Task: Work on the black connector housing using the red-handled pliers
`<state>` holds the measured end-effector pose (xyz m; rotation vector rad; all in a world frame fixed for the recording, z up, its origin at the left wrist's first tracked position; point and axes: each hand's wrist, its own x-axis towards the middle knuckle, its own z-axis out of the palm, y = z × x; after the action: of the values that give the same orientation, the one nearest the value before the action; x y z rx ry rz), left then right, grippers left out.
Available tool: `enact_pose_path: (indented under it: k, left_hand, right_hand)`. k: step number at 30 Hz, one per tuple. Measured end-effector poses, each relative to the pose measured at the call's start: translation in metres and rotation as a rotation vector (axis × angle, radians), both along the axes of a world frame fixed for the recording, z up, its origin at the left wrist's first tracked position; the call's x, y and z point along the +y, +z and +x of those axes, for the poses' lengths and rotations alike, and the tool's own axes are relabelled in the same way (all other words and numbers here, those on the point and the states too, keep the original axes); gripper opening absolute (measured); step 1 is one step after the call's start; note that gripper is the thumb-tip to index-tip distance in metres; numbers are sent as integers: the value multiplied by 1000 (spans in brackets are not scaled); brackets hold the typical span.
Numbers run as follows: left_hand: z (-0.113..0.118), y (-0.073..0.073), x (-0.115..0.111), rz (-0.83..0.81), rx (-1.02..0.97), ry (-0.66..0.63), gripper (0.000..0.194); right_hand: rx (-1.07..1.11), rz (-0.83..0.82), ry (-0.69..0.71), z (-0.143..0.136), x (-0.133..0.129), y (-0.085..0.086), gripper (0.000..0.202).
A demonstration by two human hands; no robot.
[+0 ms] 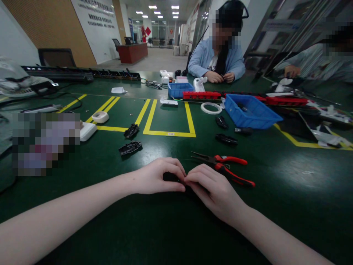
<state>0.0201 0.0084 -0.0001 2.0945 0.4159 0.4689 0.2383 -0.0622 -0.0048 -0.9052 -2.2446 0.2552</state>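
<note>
In the head view, the left hand (156, 176) and the right hand (211, 187) meet low over the green counter (289, 206), their fingertips touching or nearly so. The left thumb and fingers curl in a narrow arch around a dark gap; the right fingers are drawn close together. Something small may be pinched between the tips (the fingers cover the spot, and the counter behind is just as dark), so I cannot tell whether either hand holds anything.

Just beyond the right hand lie the pliers (220, 165), flat on the counter, their jaws pointing left and slightly apart, their red and black handles spread to the right. Past the left hand are two black parts, a nearer one (130, 148) and a farther one (131, 130), near each other but apart. Farther off on the right, a long black piece (226, 139) lies near a smaller black piece (221, 122) and a dark stub (243, 131), which sits just beside a large blue bin (250, 119).

A white roll of tape (211, 108) lies flat to the left of that bin. Yellow stripes (171, 134) mark the counter. Across it sits a person in a light blue top (200, 59).
</note>
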Motion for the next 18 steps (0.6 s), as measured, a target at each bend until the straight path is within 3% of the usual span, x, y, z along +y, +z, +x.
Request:
enact_pose_path:
  k: [5,12,18]
  left_hand:
    - [-1,4,-1,138,96,-62,34]
    - [-3,3,0,78,61,-51,18]
    - [-2,2,-2,94,62,-38,26]
  right_hand:
    - [-4,1,-17,3,-5,1,14]
    - [8,-16,7,6,-11,3,18]
    - [34,-10,-6,5,-10,4,18]
